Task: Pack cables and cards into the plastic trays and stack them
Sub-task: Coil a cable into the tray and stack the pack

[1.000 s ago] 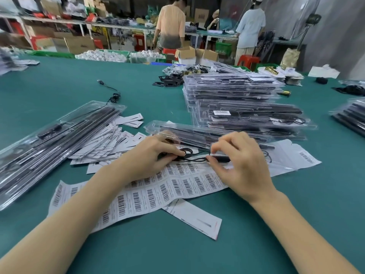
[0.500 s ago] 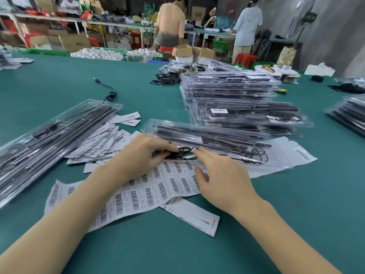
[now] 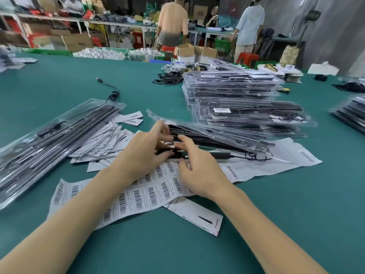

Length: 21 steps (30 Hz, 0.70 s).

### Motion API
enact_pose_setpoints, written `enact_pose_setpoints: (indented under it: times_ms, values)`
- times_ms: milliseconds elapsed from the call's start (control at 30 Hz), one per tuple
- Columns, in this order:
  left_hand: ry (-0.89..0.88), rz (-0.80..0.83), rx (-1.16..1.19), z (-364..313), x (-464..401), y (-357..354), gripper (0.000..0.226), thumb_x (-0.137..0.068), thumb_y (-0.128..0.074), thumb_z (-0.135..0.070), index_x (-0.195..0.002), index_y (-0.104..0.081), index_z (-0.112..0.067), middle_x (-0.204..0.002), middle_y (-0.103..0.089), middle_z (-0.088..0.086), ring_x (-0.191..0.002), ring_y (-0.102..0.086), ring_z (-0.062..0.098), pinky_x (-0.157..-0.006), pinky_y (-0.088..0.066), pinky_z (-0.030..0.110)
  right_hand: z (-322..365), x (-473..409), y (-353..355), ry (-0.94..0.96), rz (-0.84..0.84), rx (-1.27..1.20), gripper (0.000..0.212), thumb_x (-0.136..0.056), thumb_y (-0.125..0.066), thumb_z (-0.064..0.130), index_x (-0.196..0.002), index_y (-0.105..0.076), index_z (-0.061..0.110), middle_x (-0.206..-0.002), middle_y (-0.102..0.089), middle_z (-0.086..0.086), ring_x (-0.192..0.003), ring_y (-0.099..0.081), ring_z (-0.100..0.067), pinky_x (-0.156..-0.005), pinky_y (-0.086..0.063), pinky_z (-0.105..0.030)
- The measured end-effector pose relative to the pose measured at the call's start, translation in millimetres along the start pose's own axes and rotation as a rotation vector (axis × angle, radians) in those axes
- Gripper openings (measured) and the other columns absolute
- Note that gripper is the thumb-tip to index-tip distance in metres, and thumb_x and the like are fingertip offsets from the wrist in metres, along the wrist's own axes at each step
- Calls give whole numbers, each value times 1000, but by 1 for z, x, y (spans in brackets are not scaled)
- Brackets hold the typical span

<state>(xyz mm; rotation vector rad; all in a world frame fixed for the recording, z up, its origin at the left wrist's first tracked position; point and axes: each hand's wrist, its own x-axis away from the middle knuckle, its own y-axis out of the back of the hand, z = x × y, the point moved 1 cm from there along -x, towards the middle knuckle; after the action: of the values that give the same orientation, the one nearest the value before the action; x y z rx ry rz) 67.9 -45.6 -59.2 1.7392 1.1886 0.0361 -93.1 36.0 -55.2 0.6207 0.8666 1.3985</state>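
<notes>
While both hands pinch the floppy cable, fingers curled, that thin tray looks flimsy, best held at its edges

A green table carries a sheet of barcode labels near the front, a long clear tray at left beside scattered white cards, a stack of packed trays at far right, and a loose black cable farther back.
</notes>
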Motion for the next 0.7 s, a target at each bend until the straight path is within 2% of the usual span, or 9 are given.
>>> enact_pose_setpoints:
  times_ms: [67, 100, 200, 300, 367, 467, 600, 700]
  values:
    - [-72, 1, -24, 0, 0, 1, 51, -82, -80, -12, -127, -63, -28, -114, -73, -13, -92, -70, 1, -88, -56, 28, -2, 1, 1, 11, -9, -47, 57, -99, -46, 21, -150, -24, 37, -142, -57, 12, -69, -50, -3, -91, -51, -39]
    - [-119, 8, -55, -1, 1, 1, 50, -83, -80, -10, -128, -67, -28, -110, -75, -13, -90, -71, 4, -86, -57, 31, -2, 2, 1, 18, -23, -49, 51, -99, -46, 20, -146, -30, 36, -141, -58, 12, -72, -53, 0, -91, -52, -40]
    - [-154, 17, -60, -2, 2, 2, 39, -84, -79, -11, -118, -74, -29, -99, -77, -12, -84, -72, 7, -80, -59, 35, 2, 6, -1, 30, -106, -24, 36, -100, -47, 19, -134, -46, 30, -127, -68, 7, -85, -66, -12, -85, -54, -42]
    - [-159, 18, -44, -1, 0, 1, 32, -85, -79, -11, -112, -77, -26, -97, -78, -9, -84, -73, 10, -80, -59, 37, 5, 14, -5, 91, -171, 64, 41, -98, -49, 18, -137, -45, 30, -94, -71, 10, -73, -63, -17, -70, -51, -38]
    - [-155, 38, -45, 0, 0, 1, 29, -86, -78, -12, -112, -78, -24, -96, -79, -6, -84, -74, 16, -79, -59, 40, 7, 17, -7, 120, -162, 130, 46, -98, -49, 22, -142, -39, 28, -74, -56, 13, -72, -59, -19, -62, -43, -37]
    - [-161, 32, -43, -1, 1, 0, 32, -86, -77, -10, -113, -77, -26, -95, -79, -6, -82, -73, 19, -77, -59, 41, 12, 19, -8, 122, -158, 173, 52, -97, -49, 25, -146, -33, 26, -81, -45, 16, -86, -54, -20, -66, -39, -37]
    - [-178, -2, -68, -2, 3, 0, 36, -85, -77, -9, -115, -76, -28, -95, -78, -7, -81, -72, 20, -73, -58, 41, 19, 20, -12, 105, -246, 117, 45, -94, -54, 20, -138, -45, 21, -80, -34, 22, -88, -36, -14, -80, -42, -36]
    - [-189, -32, -50, -3, 3, 0, 38, -82, -79, -5, -114, -77, -25, -94, -79, -7, -79, -74, 17, -72, -59, 38, 16, 19, -12, 77, -226, -14, 43, -94, -53, 18, -136, -46, 24, -97, -60, 12, -105, -41, -11, -91, -45, -34]
